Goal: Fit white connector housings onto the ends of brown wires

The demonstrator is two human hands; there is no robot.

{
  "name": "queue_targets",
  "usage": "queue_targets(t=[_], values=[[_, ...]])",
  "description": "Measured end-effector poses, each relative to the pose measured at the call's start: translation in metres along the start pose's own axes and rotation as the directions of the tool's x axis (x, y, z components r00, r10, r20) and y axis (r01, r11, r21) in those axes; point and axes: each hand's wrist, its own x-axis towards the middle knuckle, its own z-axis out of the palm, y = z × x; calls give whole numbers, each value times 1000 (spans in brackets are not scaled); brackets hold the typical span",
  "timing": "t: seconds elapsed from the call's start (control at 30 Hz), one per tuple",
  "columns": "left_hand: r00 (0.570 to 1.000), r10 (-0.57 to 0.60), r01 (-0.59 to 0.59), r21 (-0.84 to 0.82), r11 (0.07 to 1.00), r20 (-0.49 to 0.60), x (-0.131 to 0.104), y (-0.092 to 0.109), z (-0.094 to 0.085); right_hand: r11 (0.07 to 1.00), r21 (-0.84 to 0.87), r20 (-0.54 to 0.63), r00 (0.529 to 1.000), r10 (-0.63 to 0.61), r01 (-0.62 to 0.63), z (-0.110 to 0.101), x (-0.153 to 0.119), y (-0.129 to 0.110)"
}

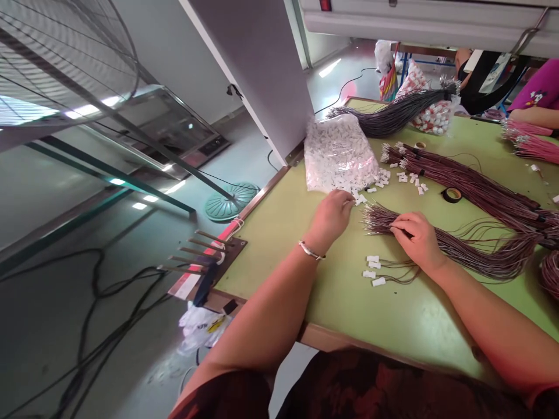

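My left hand [332, 214] reaches to the loose white connectors [360, 199] in front of the clear bag. Its fingers are pinched at a small white connector, mostly covered by the fingertips. Over the near bundle of dark brown wires [471, 253], my right hand [417, 240] has thumb and forefinger closed on a wire close to the metal-tipped ends [376, 220]. Below that bundle lie several wires fitted with white connector housings [369, 274], side by side on the green table.
A clear bag of white connectors [343, 152] lies at the table's far left corner. Another brown wire bundle [463, 177], a tape roll [451, 195] and a black wire bundle [393, 113] lie beyond. A pronged bracket [209, 256] sits on the left edge. Another person's arm [535, 119] shows at right.
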Motion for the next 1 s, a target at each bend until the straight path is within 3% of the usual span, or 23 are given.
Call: queue_targets(t=[0.07, 0.13, 0.23, 0.3, 0.4, 0.53, 0.7, 0.8, 0.87, 0.93, 1.0], values=[[989, -144, 146, -227, 963, 24, -4, 7, -5, 999, 2, 4, 999, -33, 33, -2, -1, -6], [961, -223, 272, -422, 865, 163, -9, 15, -7, 1000, 4, 9, 1000, -12, 12, -3, -2, -11], [894, -204, 403, -518, 755, 399, -16, 26, -6, 995, -4, 4, 995, 101, -101, -4, -1, -15], [858, -169, 443, -530, 723, 485, -19, 31, -5, 986, -30, 29, 986, 162, -161, -6, 1, -16], [865, -167, 426, -519, 741, 473, -20, 34, -3, 980, -71, 74, 979, 192, -187, -6, 2, -16], [877, -264, 434, -426, 794, 400, -21, 34, 2, 972, -23, 116, 965, 233, -232, -3, 2, -18], [850, -235, 478, -503, 720, 471, -22, 38, 3, 982, -89, 245, 952, 183, -166, 1, 7, -27], [860, -181, 473, -616, 630, 476, -20, 36, -1, 967, -48, 165, 953, 253, -249, 2, 14, -31], [862, -207, 496, -681, 539, 463, -18, 31, -2, 902, 66, 124, 901, 417, -427, 3, 19, -32], [847, -255, 530, -701, 477, 466, -16, 25, -1, 788, 207, 155, 815, 559, -580, 3, 23, -31], [825, -274, 564, -696, 444, 494, -15, 21, 2, 691, 313, 205, 756, 621, -652, 4, 25, -30]])
